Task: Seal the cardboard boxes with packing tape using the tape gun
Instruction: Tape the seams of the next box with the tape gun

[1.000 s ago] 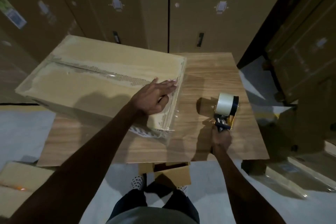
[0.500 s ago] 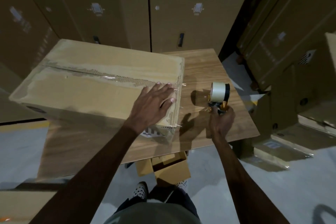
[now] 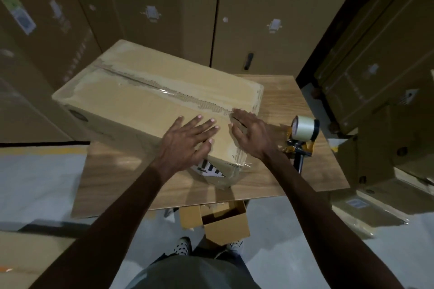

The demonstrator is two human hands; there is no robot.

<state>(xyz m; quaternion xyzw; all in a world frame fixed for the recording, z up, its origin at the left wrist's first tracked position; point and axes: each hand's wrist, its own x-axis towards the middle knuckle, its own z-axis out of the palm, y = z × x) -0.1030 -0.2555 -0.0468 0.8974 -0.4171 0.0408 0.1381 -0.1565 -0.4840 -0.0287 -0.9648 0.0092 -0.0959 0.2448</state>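
Note:
A large cardboard box [image 3: 131, 101] lies on the wooden table [image 3: 281, 171], its top seam covered by a torn, shiny strip of tape. My left hand [image 3: 187, 138] lies flat on the box top near the front right corner, fingers spread. My right hand [image 3: 251, 131] presses flat on the same top at the right end of the seam. The tape gun [image 3: 303, 136] with its white roll stands on the table just right of the box, and neither hand touches it.
Tall stacked cartons [image 3: 164, 7] close the space behind the table, and more cartons [image 3: 380, 65] stand at the right. A small open box [image 3: 225, 223] sits on the floor under the table's front edge. Flat cardboard [image 3: 23, 253] lies at the lower left.
My right hand set the tape gun down on the table and moved left onto the box top. My left hand stayed flat on the box, shifting slightly.

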